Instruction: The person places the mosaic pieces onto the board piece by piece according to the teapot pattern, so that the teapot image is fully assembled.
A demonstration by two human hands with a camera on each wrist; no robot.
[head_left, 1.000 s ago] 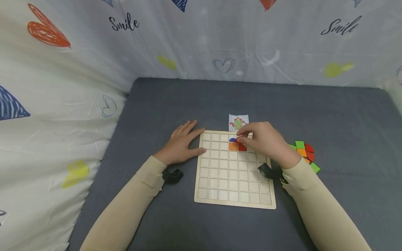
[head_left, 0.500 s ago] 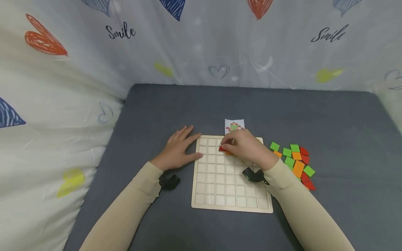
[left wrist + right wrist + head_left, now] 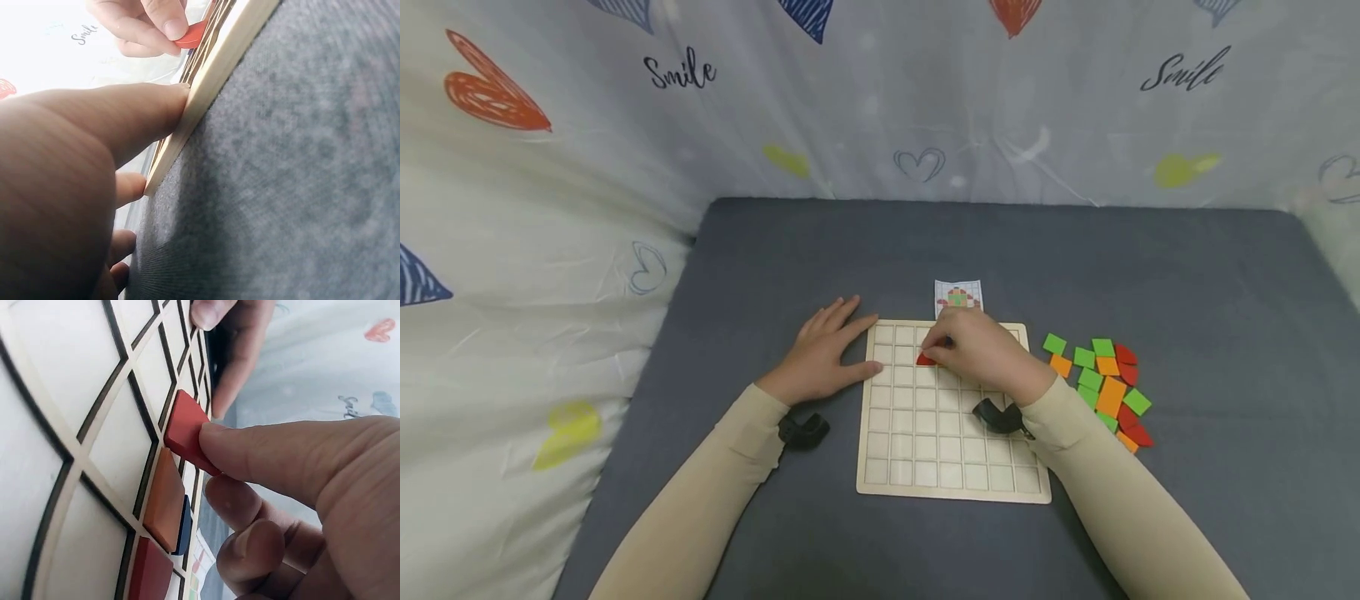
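Between thumb and fingertips my right hand [image 3: 981,348] pinches a red tile [image 3: 186,428] over the upper part of a wooden grid board [image 3: 913,450]. In the right wrist view an orange tile [image 3: 165,503] lies in the cell beside it, with a dark blue piece [image 3: 182,526] behind and another red tile [image 3: 150,569] nearer the camera. My left hand [image 3: 820,350] is spread flat at the board's upper left; its thumb and a fingertip touch the left edge. In the head view the right hand hides the orange and blue pieces.
Right of the board lie several loose tiles, among them a green tile [image 3: 1137,402], an orange tile [image 3: 1111,397] and a red tile [image 3: 1126,354]. Past the far edge lies a small printed picture card [image 3: 958,293]. A patterned curtain [image 3: 865,108] hangs behind the dark table [image 3: 820,250].
My right hand has carried the red tile leftward across the board, from above the blue piece to the cell left of the orange tile. The left hand keeps its place at the edge.
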